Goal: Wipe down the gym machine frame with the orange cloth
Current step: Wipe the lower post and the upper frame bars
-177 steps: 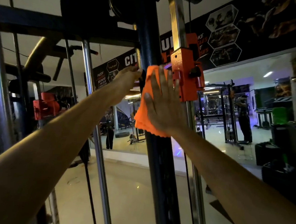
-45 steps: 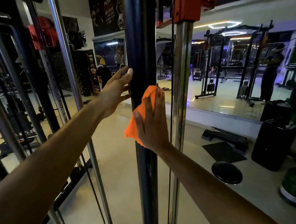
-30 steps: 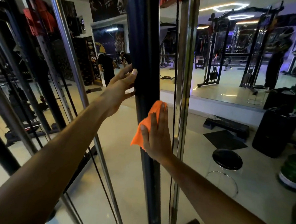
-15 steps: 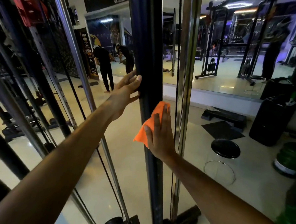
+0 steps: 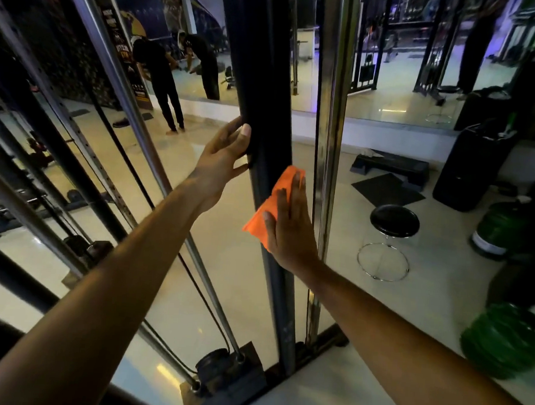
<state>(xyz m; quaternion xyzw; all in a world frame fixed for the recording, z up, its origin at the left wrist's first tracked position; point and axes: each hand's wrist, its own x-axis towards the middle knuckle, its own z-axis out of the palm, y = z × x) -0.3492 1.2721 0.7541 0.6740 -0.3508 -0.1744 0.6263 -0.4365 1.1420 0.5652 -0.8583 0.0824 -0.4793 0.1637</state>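
- Right hand (image 5: 291, 227) flat with straight fingers, pressing the orange cloth (image 5: 274, 202) against the black frame post (image 5: 261, 76).
- Orange cloth squashed between palm and post, a little more than halfway up the seen part of the post, one corner sticking out to the left below the thumb.
- Left hand (image 5: 221, 162) higher up on the left edge of the same post, fingers straight and loose, fingertips touching the post, thumb on its near face. Not wrapped round it.
- Shiny steel pole (image 5: 331, 112) standing just right of the black post, right beside the wiping hand.
- Another shiny guide rod (image 5: 134, 112) slanting down on the left to the black base plate (image 5: 227, 384) on the floor, with a thin black cable (image 5: 198, 292) beside it.
- Big wall mirror (image 5: 392, 94) behind, showing two people in dark clothes bending over.
- Banner (image 5: 125, 49) by the mirror with writing, too small and blurry to read.
- Round black stool (image 5: 394, 221) with a chrome ring foot on the pale floor (image 5: 363, 302) to the right.
- Green weight plates (image 5: 502, 338) low at the right edge.
- Flat black mat (image 5: 387, 189) and a black step block (image 5: 390, 167) near the mirror wall.
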